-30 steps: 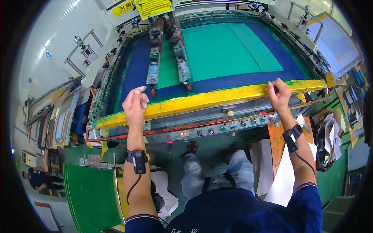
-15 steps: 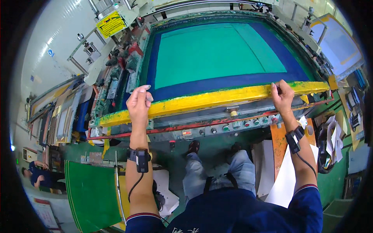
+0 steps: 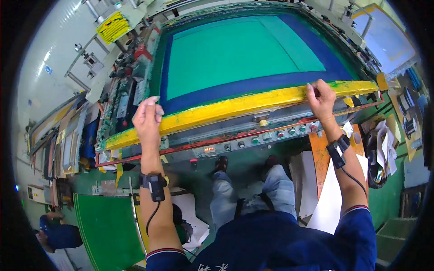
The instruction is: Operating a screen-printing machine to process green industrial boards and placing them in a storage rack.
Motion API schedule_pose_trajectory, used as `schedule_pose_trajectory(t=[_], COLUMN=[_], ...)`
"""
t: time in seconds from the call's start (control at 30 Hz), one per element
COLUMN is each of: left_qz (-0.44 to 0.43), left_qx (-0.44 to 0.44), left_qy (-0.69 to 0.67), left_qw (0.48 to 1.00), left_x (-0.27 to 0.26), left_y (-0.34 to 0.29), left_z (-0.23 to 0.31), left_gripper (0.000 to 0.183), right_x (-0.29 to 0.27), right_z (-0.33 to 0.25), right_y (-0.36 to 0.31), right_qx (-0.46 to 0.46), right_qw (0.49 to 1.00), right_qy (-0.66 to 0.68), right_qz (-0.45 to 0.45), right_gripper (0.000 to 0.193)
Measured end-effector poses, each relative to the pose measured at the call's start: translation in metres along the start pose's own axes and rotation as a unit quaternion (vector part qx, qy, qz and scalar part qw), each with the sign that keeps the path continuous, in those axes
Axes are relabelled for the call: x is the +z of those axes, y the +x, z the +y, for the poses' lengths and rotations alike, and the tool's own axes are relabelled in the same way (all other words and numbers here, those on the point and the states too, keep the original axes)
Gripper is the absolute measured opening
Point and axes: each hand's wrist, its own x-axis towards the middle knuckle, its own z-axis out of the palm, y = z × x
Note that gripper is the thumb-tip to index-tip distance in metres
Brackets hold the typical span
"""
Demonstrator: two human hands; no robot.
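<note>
Both my hands are at the near edge of a large printing screen (image 3: 244,54), whose mesh is green inside a dark blue border. A yellow bar (image 3: 235,106), smeared with green, runs along that edge. Toward its left end my left hand (image 3: 148,118) is closed, thumb and fingers drawn together. Near its right part my right hand (image 3: 322,97) is curled into a loose fist, thumb bent toward the fingers. Whether either hand grips the bar or something thin, I cannot make out. Each wrist wears a small black device with a cable.
Below the bar runs a control panel (image 3: 244,143) with buttons and a lit red display. A green board (image 3: 106,230) stands at lower left, near another person (image 3: 61,235). White sheets (image 3: 337,198) lie by an orange board on the right. Stacked panels (image 3: 61,135) lean far left.
The view has shifted, so the machine appears a little higher and farther left. My hands keep about the same places along the bar. The other person has moved lower in the picture.
</note>
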Motion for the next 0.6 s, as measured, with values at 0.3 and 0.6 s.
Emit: schedule_pose_trajectory(t=[0.3, 0.6], left_qz=[-0.006, 0.007], left_qx=[-0.001, -0.004], left_qy=[-0.026, -0.031], left_qw=[1.000, 0.999], left_x=[-0.0014, -0.0015], left_y=[-0.0038, -0.0033], left_z=[0.0050, 0.0041], left_gripper=[0.019, 0.021], right_x=[0.0005, 0.0000], right_z=[0.0028, 0.0009], right_y=[-0.0031, -0.0011], right_qx=[0.007, 0.000], right_qw=[1.000, 1.000], right_qy=[0.001, 0.005], right_qz=[-0.009, -0.010], right_gripper=[0.021, 0.020])
